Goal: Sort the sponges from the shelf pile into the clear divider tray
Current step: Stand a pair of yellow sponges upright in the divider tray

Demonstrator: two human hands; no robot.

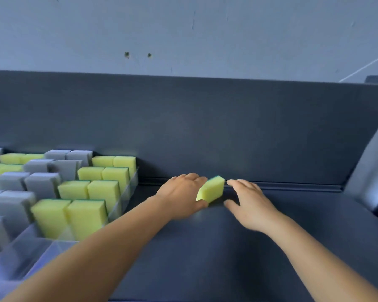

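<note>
left forearm [92,247]: bare from wrist to frame edge, no sleeve in view
right forearm [310,251]: bare likewise
left hand [181,197]: ungloved, slightly blurred
right hand [251,205]: ungloved, slightly blurred

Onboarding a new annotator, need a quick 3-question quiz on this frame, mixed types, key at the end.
1. True or false: the left hand holds the loose yellow sponge.
2. Multiple choice: where is the clear divider tray relative to the hands? A) to their left B) to their right C) behind them, against the shelf back
3. Fill in: the sponges standing in the tray are yellow and ____.

Key:
1. True; its fingers and thumb curl round the sponge.
2. A.
3. Grey. The right hand is open beside the sponge, holding nothing.
</note>
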